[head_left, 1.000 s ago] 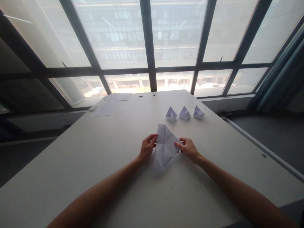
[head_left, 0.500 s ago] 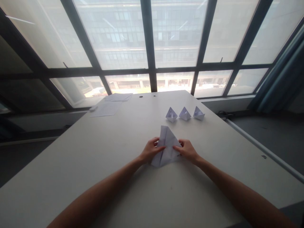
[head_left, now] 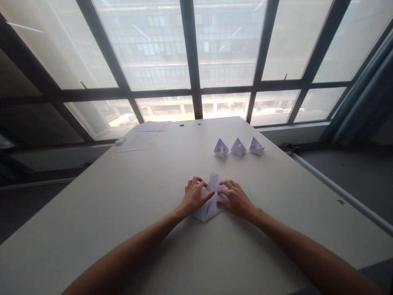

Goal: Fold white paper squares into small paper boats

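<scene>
A partly folded sheet of white paper point(head_left: 208, 211) lies low on the table in front of me, its narrow top sticking up between my hands. My left hand point(head_left: 195, 194) grips its left side, the thumb stretched across toward the centre and the fingers bent over the upper edge. On the right side, my right hand point(head_left: 236, 198) holds the paper with thumb and fingertips bent onto its face. Beyond it stand three folded paper boats in a row: the left boat point(head_left: 221, 149), the middle boat point(head_left: 238, 147) and the right boat point(head_left: 256, 146).
Several flat white sheets point(head_left: 138, 139) lie at the table's far left corner. A small dark mark or scrap point(head_left: 340, 202) shows near the right edge of the white table point(head_left: 123, 196). Large framed windows rise behind it, with a blue curtain point(head_left: 362, 90) at right.
The folded paper was raised and tilted up between both hands; now it is lower and flatter on the table. My fingers have shifted onto its face, the right hand's more spread.
</scene>
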### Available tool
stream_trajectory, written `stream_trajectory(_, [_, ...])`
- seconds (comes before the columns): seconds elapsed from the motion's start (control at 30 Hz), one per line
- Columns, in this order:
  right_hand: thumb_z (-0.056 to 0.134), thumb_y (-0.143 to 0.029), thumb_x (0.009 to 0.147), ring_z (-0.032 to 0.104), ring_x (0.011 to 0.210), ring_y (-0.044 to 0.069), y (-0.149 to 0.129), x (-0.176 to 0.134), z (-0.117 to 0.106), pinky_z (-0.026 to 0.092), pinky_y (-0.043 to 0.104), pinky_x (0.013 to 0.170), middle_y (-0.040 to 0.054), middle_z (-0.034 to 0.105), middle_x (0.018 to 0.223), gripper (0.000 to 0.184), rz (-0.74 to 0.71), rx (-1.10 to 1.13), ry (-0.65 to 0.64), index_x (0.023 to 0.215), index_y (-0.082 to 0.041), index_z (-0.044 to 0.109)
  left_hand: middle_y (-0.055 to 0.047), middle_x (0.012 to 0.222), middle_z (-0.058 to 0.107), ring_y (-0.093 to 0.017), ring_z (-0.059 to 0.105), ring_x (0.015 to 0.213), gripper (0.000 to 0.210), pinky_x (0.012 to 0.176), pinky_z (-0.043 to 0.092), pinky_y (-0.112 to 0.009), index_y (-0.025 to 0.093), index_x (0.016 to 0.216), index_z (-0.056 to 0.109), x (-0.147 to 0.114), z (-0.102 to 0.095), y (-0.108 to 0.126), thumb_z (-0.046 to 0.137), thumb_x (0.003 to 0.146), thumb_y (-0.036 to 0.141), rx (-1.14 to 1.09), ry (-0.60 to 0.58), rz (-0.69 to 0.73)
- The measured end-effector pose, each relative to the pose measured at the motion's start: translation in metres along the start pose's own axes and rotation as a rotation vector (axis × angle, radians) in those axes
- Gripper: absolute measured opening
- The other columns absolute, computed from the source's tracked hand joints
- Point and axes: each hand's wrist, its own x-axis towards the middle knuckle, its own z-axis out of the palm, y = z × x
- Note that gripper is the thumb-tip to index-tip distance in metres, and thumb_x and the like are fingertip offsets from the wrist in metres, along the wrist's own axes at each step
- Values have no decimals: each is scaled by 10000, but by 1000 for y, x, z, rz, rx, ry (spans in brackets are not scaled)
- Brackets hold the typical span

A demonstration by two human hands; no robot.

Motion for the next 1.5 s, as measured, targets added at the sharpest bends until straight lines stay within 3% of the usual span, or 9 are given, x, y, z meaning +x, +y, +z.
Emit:
stream_trajectory(0.27, [596,-396,895,513,1127,274,-16,-5,-6,406,412,993,119,596,1245,400,-96,1,-125,1240,-194,602,-21,822,679,-194,627,805,165,726,412,-289,214,825,655,1,-22,6,601,845,368,138,-189,1])
stream_trajectory(0.43, [609,-320,881,522,1092,276,-31,-6,0,427,398,966,136,618,1173,348,-129,-42,-108,1187,-154,616,-57,855,682,-218,626,865,163,796,420,-324,204,818,664,-4,-26,15,545,897,283,299,-66,127])
stream_trajectory(0.63, [583,-231,885,554,978,237,-32,-4,12,455,346,895,86,659,982,121,-49,-22,-30,953,-179,669,-62,937,677,-209,614,918,132,802,463,-303,211,959,642,-21,-23,27,516,922,197,299,-140,235])
stream_trajectory(0.73, [506,-212,925,562,921,217,-28,-3,7,462,334,860,73,658,923,167,41,25,74,889,-194,668,-53,998,682,-205,615,999,156,862,476,-302,221,1002,626,-26,-19,28,502,930,156,215,-163,297])
stream_trajectory(0.83, [435,-166,932,540,1058,236,-22,-1,4,429,376,958,104,651,1074,263,103,21,178,1064,-185,662,-66,1133,666,-213,581,1139,216,985,441,-328,226,1072,624,-24,-14,24,488,934,133,156,-164,380])
stream_trajectory(0.97, [405,-174,931,394,1332,246,-14,0,17,297,415,1125,135,512,1399,443,41,-9,36,1358,-130,514,-90,1269,621,-230,519,1251,335,1099,344,-394,224,1218,591,-15,-6,13,476,926,109,147,-156,446])
stream_trajectory(1.1, [361,-193,939,282,1424,240,-5,-3,33,240,431,1162,156,364,1516,540,54,-34,-123,1465,-72,362,-149,1448,465,-258,409,1358,441,1143,262,-442,163,1398,452,-18,4,9,434,970,268,189,-185,424])
stream_trajectory(1.23, [355,-151,915,237,1442,254,-1,-4,36,216,445,1169,177,308,1536,569,92,-77,-138,1474,-43,336,-172,1551,272,-285,196,1456,679,1173,162,-471,115,1501,276,-27,12,11,326,973,540,205,-223,403])
stream_trajectory(1.5, [302,-384,999,183,1458,247,3,-3,29,178,456,1176,166,243,1557,595,65,-38,-200,1496,-58,285,-156,1575,179,-260,109,1472,732,1186,114,-439,114,1524,215,-14,17,2,247,971,593,179,-271,376])
